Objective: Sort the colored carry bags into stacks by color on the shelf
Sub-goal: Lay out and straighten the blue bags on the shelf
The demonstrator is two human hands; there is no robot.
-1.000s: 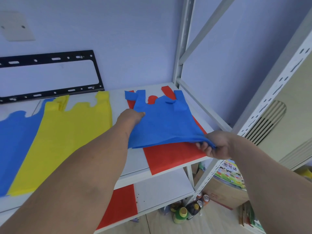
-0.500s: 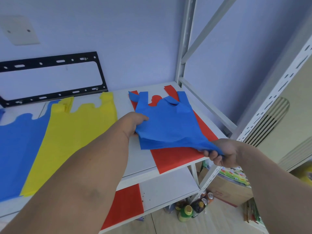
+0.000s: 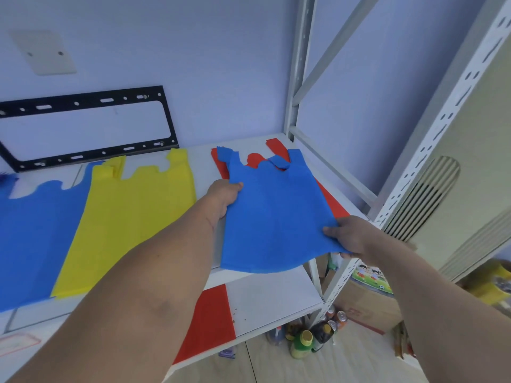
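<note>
A blue carry bag (image 3: 273, 214) is lifted off the red bag (image 3: 330, 201) at the right end of the white shelf (image 3: 206, 161). My left hand (image 3: 225, 194) grips its left edge. My right hand (image 3: 349, 239) pinches its lower right corner near the shelf's front. The bag's bottom edge hangs past the shelf front. A yellow bag (image 3: 130, 219) lies flat in the middle, and another blue bag (image 3: 36, 239) lies flat at the left, partly under the yellow one.
A black metal bracket (image 3: 91, 128) leans on the wall behind the shelf. White slotted uprights (image 3: 431, 131) stand at the right. On the lower shelf lies a red bag (image 3: 210, 324). Bottles and cans (image 3: 318, 333) and a cardboard box (image 3: 367, 302) sit on the floor below.
Both hands have raised the blue bag off the red one and drawn it toward the shelf's front edge; it now hangs flatter and covers most of the red bag.
</note>
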